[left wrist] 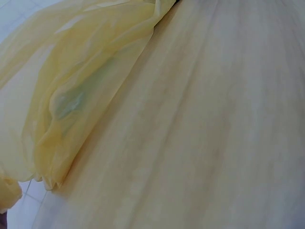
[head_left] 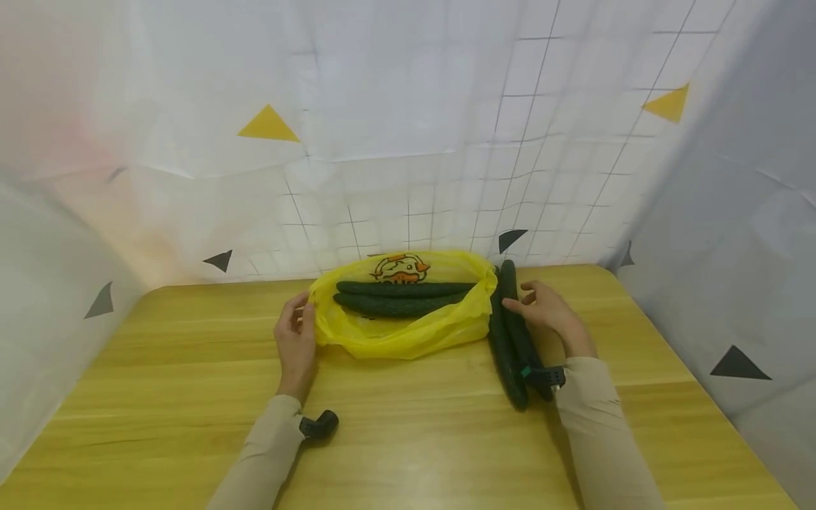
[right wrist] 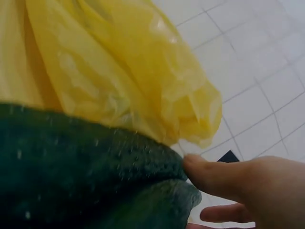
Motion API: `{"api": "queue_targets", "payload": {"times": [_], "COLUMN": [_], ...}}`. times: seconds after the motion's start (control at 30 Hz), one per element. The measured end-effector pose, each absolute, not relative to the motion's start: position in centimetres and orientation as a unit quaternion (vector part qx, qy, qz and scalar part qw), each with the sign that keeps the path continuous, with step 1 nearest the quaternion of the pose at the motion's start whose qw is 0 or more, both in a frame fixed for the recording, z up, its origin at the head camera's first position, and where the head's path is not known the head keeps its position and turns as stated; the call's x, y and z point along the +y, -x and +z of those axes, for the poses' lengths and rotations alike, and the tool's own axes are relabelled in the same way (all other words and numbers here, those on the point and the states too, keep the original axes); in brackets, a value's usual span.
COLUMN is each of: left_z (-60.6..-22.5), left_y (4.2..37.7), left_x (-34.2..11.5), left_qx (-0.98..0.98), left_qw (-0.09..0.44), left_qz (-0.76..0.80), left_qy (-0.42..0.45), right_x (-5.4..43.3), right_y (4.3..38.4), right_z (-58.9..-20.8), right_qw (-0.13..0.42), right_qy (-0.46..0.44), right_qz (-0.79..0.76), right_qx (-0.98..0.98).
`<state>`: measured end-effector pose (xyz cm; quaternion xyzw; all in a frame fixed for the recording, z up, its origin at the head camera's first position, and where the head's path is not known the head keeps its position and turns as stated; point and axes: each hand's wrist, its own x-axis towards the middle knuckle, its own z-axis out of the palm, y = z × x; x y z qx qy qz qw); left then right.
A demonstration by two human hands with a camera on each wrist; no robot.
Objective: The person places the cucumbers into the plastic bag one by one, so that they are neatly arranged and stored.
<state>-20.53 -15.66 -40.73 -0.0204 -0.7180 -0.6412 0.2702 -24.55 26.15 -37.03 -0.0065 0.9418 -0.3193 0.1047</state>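
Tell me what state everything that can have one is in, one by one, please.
Yellow bag: open, lying on the table, partly filled.
Cucumbers inside: two, lying lengthwise, right ends hidden by the bag.
Cucumbers outside: two, side by side, right of the bag.
Left hand: holding the bag's left edge.
Right hand: fingers relaxed, thumb at the outside cucumbers.
Wall sheet: creased.

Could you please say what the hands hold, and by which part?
The left hand holds the yellow bag by its left rim; the right hand holds nothing.
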Motion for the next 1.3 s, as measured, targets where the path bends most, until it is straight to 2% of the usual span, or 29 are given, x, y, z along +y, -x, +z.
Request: {"api": "queue_targets", "payload": {"times": [0.3, 1.3], "left_z": [-40.7, -40.7], "left_y": [20.7, 20.5], "left_x": [-15.7, -15.7], "left_qx": [-0.720, -0.722], "left_qw": [0.271, 0.261], "left_qz": [-0.639, -0.641], "left_qy": [0.021, 0.014], "right_x": [26.5, 26.8], "right_y": [25.1, 25.1], "right_z": [-38.1, -38.8], "right_qw": [0.131, 0.134], "right_qy": [0.022, 0.005], "right_qz": [-0.307, -0.364], "right_qx": [0.942, 0.922]}}
